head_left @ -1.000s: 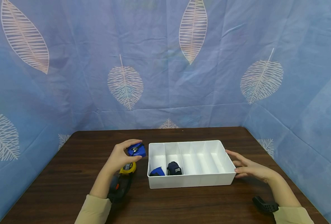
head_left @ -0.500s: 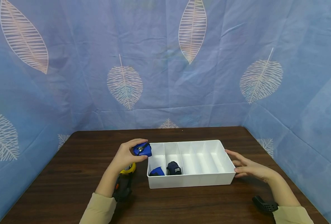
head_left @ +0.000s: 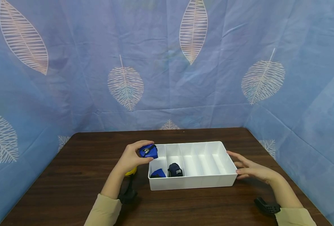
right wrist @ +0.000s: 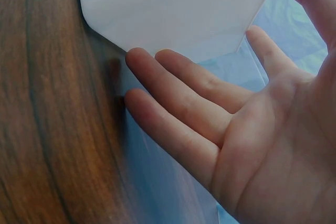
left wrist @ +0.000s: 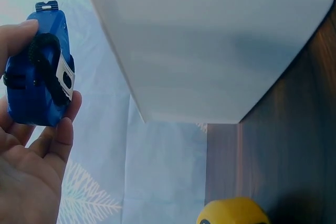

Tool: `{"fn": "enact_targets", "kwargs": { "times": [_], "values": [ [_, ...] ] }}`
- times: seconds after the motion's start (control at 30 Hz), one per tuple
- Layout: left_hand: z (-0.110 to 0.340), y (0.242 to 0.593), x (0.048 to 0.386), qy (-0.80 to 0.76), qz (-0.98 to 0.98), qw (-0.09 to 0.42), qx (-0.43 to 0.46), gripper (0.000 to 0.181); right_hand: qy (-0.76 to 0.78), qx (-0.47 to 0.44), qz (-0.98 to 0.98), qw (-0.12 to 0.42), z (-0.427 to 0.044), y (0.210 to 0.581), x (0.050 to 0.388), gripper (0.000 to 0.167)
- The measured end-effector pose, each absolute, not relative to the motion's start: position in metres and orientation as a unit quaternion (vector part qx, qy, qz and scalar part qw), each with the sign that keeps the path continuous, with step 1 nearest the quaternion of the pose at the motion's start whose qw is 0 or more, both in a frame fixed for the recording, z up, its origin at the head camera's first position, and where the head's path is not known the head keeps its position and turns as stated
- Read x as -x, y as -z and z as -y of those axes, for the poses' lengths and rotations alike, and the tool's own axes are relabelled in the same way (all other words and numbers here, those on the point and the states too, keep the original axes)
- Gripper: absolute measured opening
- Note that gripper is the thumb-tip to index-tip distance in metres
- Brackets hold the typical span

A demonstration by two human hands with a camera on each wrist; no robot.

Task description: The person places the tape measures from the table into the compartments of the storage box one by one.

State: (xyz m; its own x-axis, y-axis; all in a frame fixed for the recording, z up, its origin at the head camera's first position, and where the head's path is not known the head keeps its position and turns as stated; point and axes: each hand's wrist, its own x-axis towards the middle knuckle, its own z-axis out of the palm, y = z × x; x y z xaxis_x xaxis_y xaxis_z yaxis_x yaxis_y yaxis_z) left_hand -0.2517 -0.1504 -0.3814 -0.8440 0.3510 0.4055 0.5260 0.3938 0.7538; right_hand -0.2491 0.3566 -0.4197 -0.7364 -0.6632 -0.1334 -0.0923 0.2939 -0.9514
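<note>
My left hand (head_left: 131,157) pinches a blue tape measure (head_left: 149,151) by its edges, with the thumb on one side and fingers on the other. It is held up over the left rim of a white divided box (head_left: 192,182). Its black wrist strap and metal hook show in the left wrist view, on the tape measure (left wrist: 39,82) there. A second blue tape measure (head_left: 158,173) lies in the leftmost compartment, and a dark navy one (head_left: 175,170) in the compartment beside it. At the box's right end, my right hand (head_left: 251,168) rests its extended fingertips against the wall.
A yellow tape measure (head_left: 131,171) lies on the dark wooden table (head_left: 200,207) left of the box, partly hidden behind my left forearm. Blue leaf-patterned cloth (head_left: 155,88) hangs behind and at both sides of the table.
My left hand has moved to the right with the blue tape measure, from beside the box to over its left rim. The right hand and the box stay put.
</note>
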Motion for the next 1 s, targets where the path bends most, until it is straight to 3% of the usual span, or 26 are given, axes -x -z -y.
{"fn": "enact_targets", "kwargs": {
  "times": [1.0],
  "values": [
    [0.120, 0.377, 0.254, 0.518, 0.798, 0.064, 0.302, 0.060, 0.546, 0.251, -0.755, 0.263, -0.355, 0.418, 0.247, 0.072]
  ]
}}
